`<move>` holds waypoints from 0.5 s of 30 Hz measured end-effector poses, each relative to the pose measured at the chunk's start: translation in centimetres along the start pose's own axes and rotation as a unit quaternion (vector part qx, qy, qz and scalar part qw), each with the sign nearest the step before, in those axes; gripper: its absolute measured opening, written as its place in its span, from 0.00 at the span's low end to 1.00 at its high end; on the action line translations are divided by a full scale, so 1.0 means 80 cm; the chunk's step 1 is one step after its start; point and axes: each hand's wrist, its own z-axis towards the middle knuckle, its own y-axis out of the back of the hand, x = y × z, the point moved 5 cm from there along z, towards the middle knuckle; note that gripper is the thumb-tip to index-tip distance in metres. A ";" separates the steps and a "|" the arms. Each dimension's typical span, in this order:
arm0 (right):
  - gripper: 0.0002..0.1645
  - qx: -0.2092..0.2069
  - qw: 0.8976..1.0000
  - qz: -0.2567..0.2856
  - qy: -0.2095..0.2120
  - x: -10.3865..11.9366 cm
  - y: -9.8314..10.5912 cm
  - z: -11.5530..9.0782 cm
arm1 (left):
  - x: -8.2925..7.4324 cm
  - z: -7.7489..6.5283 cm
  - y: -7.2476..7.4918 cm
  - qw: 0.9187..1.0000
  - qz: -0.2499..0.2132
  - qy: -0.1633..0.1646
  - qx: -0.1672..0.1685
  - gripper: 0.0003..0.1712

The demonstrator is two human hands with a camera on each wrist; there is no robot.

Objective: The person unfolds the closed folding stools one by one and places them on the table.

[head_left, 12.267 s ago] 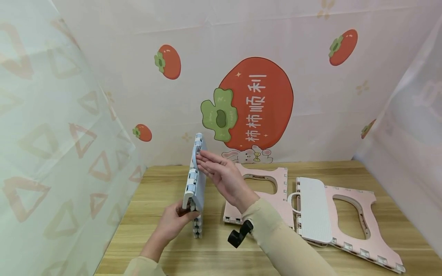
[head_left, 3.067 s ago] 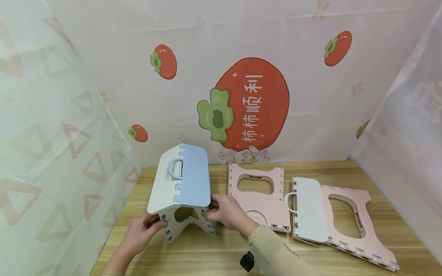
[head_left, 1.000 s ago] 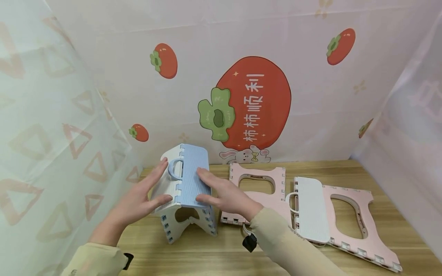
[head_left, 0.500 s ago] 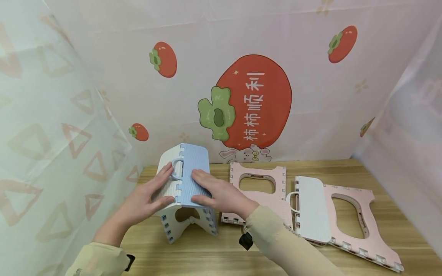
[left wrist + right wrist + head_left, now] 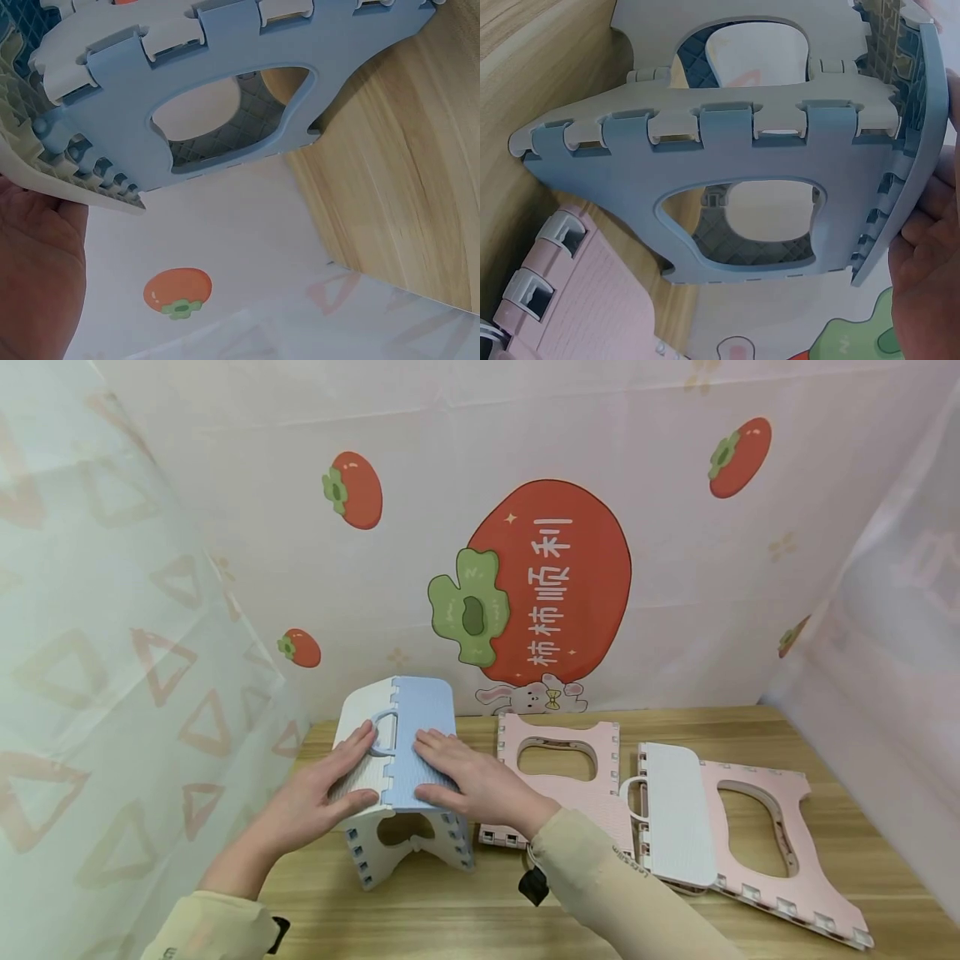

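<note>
A folding step stool [image 5: 425, 703] stands unfolded at the left of the table, its top peaked along the middle hinge. The left half of the top is white, the right half blue, with a loop handle [image 5: 381, 752] by the hinge. My left hand [image 5: 322, 789] rests with extended fingers on the white half. On the blue half lies my right hand [image 5: 476, 778], palm down, fingers also extended. Both wrist views show the blue side panel [image 5: 622, 176] with its large oval opening, and hinged legs spread beneath. My fingers are mostly hidden there by the top's edges.
A pink folded stool [image 5: 551, 793] lies flat just right of the blue one, partly under my right forearm. Farther right lies another pink stool [image 5: 802, 860] with a white top panel [image 5: 678, 827]. Printed cloth walls [image 5: 247, 468] enclose the wooden table [image 5: 390, 927].
The stool was folded and held on edge, then stood spread with my hands at its lower edges. My hands have since moved onto its top, which now looks slightly flatter.
</note>
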 end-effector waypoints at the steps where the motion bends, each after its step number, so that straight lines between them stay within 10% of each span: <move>1: 0.43 0.001 1.000 -0.001 0.000 0.000 0.000 0.000 | 0.000 0.000 0.000 1.000 0.003 0.002 0.001 0.46; 15: 0.42 0.019 1.000 -0.010 -0.002 0.002 0.000 0.001 | 0.002 -0.002 0.001 1.000 0.004 0.008 0.009 0.44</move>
